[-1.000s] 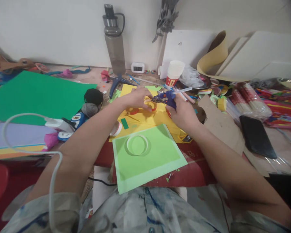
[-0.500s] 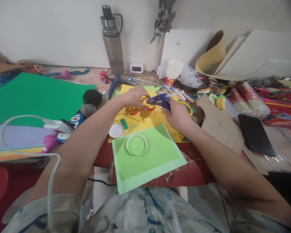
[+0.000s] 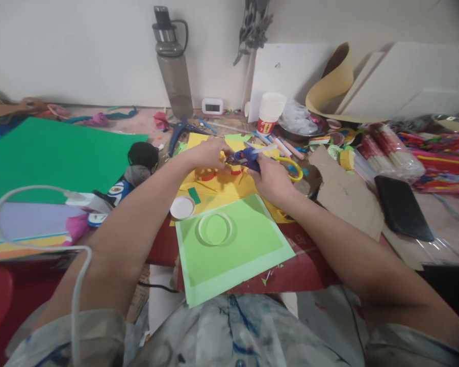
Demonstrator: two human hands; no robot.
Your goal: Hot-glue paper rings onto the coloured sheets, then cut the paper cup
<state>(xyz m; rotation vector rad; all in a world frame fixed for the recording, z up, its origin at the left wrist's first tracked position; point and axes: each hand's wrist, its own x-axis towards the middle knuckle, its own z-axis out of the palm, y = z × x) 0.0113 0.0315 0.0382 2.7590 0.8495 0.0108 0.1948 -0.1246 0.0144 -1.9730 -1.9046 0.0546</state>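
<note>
A person's right hand [image 3: 272, 178] grasps a small blue glue gun [image 3: 245, 157] with a clear glue stick, its nozzle pointing left over a yellow paper sheet [image 3: 224, 187]. The left hand [image 3: 208, 153], fingers curled, pinches a small yellow-and-red paper ring [image 3: 233, 167] at the nozzle. A light green sheet [image 3: 233, 250] bearing a paper ring lies just below the yellow sheet.

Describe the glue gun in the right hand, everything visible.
The glue gun is small, with a blue-purple plastic-looking body. A pale translucent glue stick juts from its rear, pointing up and right. It lies nearly level, nozzle aimed left toward the left hand, over the yellow paper. The right hand grips it from below, hiding handle and trigger. The nozzle tip is too small to make out, and no cord can be traced to it.
</note>
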